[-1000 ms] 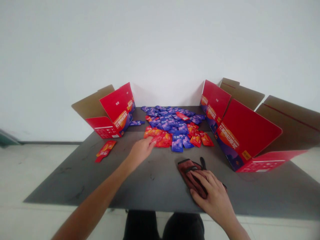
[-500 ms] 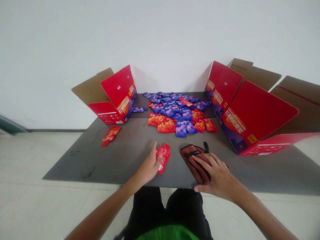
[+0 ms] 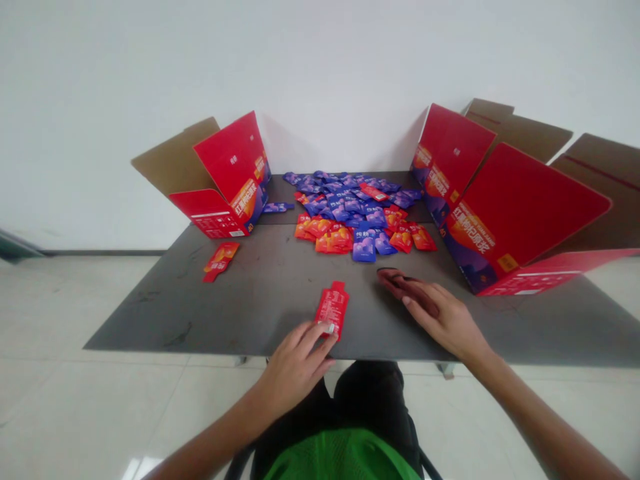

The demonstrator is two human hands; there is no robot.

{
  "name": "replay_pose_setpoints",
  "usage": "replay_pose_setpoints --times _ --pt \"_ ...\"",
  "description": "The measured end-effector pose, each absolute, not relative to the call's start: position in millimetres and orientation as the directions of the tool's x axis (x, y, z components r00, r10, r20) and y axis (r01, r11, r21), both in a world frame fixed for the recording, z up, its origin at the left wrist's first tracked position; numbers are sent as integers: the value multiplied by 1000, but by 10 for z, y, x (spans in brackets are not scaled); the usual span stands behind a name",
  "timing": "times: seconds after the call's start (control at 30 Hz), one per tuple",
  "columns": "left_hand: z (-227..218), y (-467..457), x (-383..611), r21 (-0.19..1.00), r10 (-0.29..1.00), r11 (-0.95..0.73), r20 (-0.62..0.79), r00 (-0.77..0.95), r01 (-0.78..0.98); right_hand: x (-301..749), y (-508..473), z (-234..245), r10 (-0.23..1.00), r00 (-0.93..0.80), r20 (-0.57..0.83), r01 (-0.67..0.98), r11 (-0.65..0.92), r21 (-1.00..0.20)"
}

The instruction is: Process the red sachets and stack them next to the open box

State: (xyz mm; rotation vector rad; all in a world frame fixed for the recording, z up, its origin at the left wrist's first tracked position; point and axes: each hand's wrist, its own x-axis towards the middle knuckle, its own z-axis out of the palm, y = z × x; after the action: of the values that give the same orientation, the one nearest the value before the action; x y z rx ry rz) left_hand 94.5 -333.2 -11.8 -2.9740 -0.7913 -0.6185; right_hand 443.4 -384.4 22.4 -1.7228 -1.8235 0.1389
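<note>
A red spouted pouch [image 3: 333, 308] lies printed-side up near the table's front edge, its spout pointing away from me. My left hand [image 3: 297, 367] rests at its lower end, fingertips on the pouch and fingers slightly apart. To the right, my right hand [image 3: 447, 323] grips a folded brown cloth with black edging [image 3: 407, 288], thumb on the near side and fingers behind it. Beyond both hands is a pile of purple pouches [image 3: 364, 243] and orange-red pouches [image 3: 334, 238].
An open red carton [image 3: 233, 183] stands at the left, with an orange-red pouch [image 3: 221, 260] in front of it and a purple pouch [image 3: 277, 207] beside it. Larger open red cartons [image 3: 505, 220] stand at the right. A white wall [image 3: 340, 80] rises behind the grey table [image 3: 165, 307].
My left hand has drawn back from the red pouch's side to its lower end, and the pouch has turned slightly. My right hand has closed on the brown cloth, now folded narrower and tilted.
</note>
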Motion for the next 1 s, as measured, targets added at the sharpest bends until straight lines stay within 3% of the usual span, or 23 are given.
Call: replay_pose_setpoints --times 0.07,0.17,0.4,0.53,0.7,0.8,1.0 --pt "-145 -3335 923 51 426 -892 424 799 448 4304 -3723 423 914 103 393 807 153 -570" --pt "-165 -3311 928 36 377 -911 475 795 411 3955 -3527 657 891 43 452 775 256 -578" --pt "-257 -3279 923 111 394 -911 522 757 398 3247 -3371 329 802 -506 318 715 596 -365" --pt "-306 -3241 880 81 337 -934 527 780 349 3372 -3133 137 808 -498 317 758 582 -294" --pt "-351 -3227 865 91 334 -936 541 772 341 3594 -2746 305 850 -429 307 842 499 -205" --pt "-376 -3255 882 123 356 -928 565 744 351 3482 -2888 419 862 -366 350 860 457 -227" --pt "-363 -3324 898 204 448 -891 551 704 407 3147 -3410 218 800 -540 261 738 599 -311"
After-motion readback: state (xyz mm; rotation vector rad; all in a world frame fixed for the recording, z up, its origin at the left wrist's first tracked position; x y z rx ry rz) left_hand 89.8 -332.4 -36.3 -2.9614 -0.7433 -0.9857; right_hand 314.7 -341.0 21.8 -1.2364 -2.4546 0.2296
